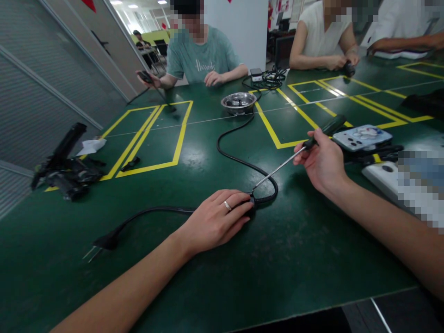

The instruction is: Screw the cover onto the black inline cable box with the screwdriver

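My left hand (218, 219) rests on the green table, fingers closed over a small black in-line piece (253, 201) of a power cord, mostly hidden under them. A ring is on one finger. To the left the cord ends in a two-pin plug (107, 241); to the right the black cord (239, 161) curves back toward a metal bowl (238, 102). In my right hand (322, 159) is a screwdriver (286, 163) with a dark handle, held at a slant. Its shaft tip meets the black piece beside my left fingertips.
Right of my right hand lie a phone (362, 138) and a white device (379, 178). Black parts (71, 173) are piled at the left edge. Yellow tape (182, 134) marks the green table. Several people sit across it; one holds a phone, another a dark object. Coiled cable (272, 79) lies behind the bowl.
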`<state>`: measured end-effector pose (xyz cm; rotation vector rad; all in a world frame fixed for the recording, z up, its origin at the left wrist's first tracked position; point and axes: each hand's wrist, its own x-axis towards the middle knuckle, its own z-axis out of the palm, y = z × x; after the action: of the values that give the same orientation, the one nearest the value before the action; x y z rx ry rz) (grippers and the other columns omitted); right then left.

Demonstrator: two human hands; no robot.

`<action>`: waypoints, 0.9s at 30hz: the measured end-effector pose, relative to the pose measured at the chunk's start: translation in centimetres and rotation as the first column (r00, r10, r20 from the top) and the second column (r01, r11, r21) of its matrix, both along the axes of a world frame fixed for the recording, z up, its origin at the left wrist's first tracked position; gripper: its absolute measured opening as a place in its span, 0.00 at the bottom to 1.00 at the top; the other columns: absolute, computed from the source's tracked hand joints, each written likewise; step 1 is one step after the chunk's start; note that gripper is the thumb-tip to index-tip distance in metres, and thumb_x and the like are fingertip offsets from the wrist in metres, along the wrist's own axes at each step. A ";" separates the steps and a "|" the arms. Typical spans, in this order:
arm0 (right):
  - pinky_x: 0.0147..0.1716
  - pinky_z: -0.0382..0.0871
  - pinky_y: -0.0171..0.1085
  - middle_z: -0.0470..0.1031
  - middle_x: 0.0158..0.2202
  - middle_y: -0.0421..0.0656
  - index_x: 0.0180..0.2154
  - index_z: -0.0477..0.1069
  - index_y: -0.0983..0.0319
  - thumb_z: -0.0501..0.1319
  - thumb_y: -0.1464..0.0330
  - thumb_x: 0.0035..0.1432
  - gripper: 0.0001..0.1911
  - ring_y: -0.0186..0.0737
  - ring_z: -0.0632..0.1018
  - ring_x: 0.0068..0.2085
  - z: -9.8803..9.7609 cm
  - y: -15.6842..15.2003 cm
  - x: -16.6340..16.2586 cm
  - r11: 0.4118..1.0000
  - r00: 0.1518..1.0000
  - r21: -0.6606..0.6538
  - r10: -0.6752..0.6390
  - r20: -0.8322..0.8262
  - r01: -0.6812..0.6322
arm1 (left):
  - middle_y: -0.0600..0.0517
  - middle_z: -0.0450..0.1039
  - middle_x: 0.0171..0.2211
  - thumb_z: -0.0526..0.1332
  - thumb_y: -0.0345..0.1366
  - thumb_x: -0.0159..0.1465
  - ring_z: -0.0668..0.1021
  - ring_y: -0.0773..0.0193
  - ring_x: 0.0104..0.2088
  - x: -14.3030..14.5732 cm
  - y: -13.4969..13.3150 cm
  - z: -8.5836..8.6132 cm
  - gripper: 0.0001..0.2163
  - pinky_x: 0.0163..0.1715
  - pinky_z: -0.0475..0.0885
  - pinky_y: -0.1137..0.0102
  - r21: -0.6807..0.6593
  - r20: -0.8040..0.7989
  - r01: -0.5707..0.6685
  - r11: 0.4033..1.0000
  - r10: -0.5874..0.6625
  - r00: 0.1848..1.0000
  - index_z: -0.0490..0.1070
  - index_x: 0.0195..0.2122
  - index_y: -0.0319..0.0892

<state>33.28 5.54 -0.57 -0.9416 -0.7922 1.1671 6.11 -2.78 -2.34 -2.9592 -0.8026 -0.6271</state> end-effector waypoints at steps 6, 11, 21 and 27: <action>0.21 0.70 0.35 0.73 0.23 0.37 0.37 0.63 0.56 0.58 0.57 0.60 0.10 0.35 0.74 0.19 -0.1 -0.2 -0.3 1.000 1.000 -0.013 0.023 0.002 -0.023 | 0.42 0.69 0.54 0.57 0.33 0.68 0.73 0.54 0.54 0.0 0.0 0.1 0.15 0.52 0.72 0.55 -0.022 -0.018 -0.048 0.999 0.048 0.999 0.66 0.56 0.40; 0.21 0.70 0.35 0.73 0.24 0.37 0.38 0.63 0.56 0.60 0.55 0.58 0.13 0.34 0.74 0.19 0.0 -0.2 -0.3 0.999 0.999 -0.008 0.031 0.014 -0.031 | 0.41 0.67 0.55 0.57 0.35 0.68 0.72 0.52 0.54 0.1 0.0 0.2 0.16 0.53 0.72 0.55 -0.033 -0.060 -0.109 0.994 0.107 0.992 0.66 0.56 0.39; 0.21 0.70 0.35 0.74 0.24 0.36 0.39 0.64 0.55 0.60 0.56 0.59 0.11 0.34 0.74 0.20 0.3 -0.6 -0.6 0.998 0.997 0.053 0.035 0.071 -0.039 | 0.41 0.67 0.56 0.56 0.36 0.69 0.72 0.52 0.54 0.3 0.1 0.1 0.17 0.52 0.72 0.53 -0.064 -0.072 -0.133 0.989 0.128 0.989 0.64 0.58 0.41; 0.18 0.68 0.35 0.72 0.22 0.36 0.37 0.64 0.56 0.60 0.57 0.59 0.11 0.34 0.72 0.18 0.6 -0.7 -0.6 0.993 0.993 0.109 -0.065 0.096 0.054 | 0.41 0.67 0.56 0.55 0.38 0.69 0.73 0.52 0.53 0.3 0.1 0.2 0.17 0.52 0.71 0.53 -0.135 -0.088 -0.151 0.979 0.139 0.986 0.63 0.57 0.40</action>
<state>32.71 4.84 0.07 -0.9336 -0.8916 1.0226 6.39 -2.68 -2.14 -2.9898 -1.0868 -0.4615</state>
